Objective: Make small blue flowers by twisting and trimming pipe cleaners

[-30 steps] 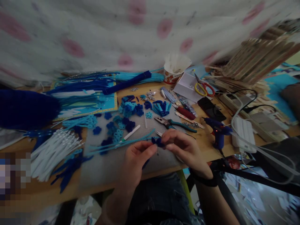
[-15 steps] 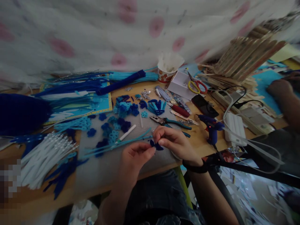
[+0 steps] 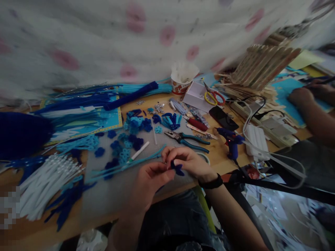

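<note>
A small dark blue fuzzy piece with petal-like loops [image 3: 178, 168] is pinched between my two hands near the table's front edge. My left hand [image 3: 154, 177] has its thumb and fingers closed at the piece's left side. My right hand [image 3: 187, 162], with a black band on the wrist, grips it from the right and above. Thin light blue stems [image 3: 133, 163] lie just beyond my left hand. Pliers with teal handles [image 3: 185, 138] rest behind my right hand. Blue flower shapes [image 3: 136, 123] are scattered on the grey mat [image 3: 104, 198].
A blue glue gun [image 3: 231, 141], a white power strip [image 3: 256, 141] with cables, a phone [image 3: 223, 118] and scissors [image 3: 214, 97] stand or lie right. White stems [image 3: 47, 188] are at left. Another person's hand [image 3: 300, 97] is at far right.
The view has shifted slightly right. The dark blue piece has turned between my fingers, its loops now pointing down and right; my hands stay close together.
</note>
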Demonstrator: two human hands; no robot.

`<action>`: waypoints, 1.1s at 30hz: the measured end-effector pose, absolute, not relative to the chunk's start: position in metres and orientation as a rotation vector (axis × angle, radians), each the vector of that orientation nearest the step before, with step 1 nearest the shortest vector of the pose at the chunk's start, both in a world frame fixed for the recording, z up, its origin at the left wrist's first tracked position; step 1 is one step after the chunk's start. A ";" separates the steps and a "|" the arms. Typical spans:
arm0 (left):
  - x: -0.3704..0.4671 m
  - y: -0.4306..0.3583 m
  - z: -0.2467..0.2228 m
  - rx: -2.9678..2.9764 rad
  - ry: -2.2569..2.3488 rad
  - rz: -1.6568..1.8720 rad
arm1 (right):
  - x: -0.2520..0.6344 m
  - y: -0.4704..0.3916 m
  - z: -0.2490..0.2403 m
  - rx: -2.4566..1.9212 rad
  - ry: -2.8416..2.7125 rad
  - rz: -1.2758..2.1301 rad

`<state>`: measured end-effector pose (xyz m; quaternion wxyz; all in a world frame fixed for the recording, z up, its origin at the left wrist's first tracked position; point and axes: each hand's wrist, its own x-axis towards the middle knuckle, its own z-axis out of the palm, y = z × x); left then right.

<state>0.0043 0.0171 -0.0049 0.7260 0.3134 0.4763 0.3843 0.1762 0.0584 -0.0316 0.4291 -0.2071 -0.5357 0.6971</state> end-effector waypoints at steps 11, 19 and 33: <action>0.009 0.011 -0.012 0.641 1.079 0.969 | 0.170 0.053 -0.030 -0.691 -1.248 1.591; 0.015 0.011 -0.008 0.611 1.231 1.154 | 0.169 0.054 -0.025 -0.760 -1.278 1.501; 0.014 0.018 -0.016 0.449 1.111 1.291 | 0.167 0.039 -0.028 -1.000 -1.246 1.542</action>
